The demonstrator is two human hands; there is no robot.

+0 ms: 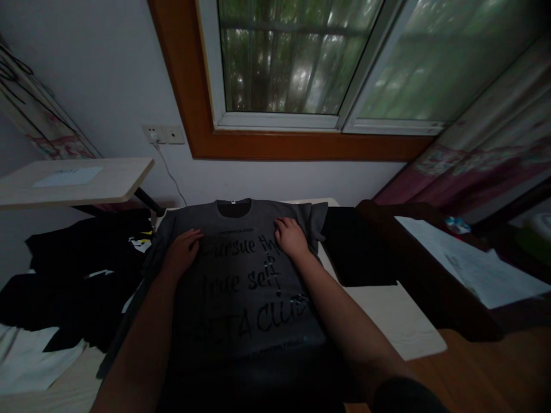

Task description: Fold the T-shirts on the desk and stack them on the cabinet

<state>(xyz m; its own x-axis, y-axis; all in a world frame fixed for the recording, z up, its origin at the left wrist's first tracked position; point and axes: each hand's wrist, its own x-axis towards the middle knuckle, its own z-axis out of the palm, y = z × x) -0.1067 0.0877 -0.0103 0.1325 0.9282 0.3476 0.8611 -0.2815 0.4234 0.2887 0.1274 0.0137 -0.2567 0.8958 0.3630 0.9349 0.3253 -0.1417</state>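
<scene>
A dark grey T-shirt (241,298) with black lettering lies spread front side up on a pale table (400,321), its collar toward the wall. My left hand (184,248) rests flat on the shirt's upper left chest, fingers apart. My right hand (291,236) presses flat on the upper right chest near the sleeve. Neither hand grips the cloth.
A pile of black clothes (81,275) lies to the left, and a folded black garment (357,246) to the right. A dark wooden bench with white paper (477,264) stands at the right. A light side table (73,180), wall socket (163,135) and window (301,63) are behind.
</scene>
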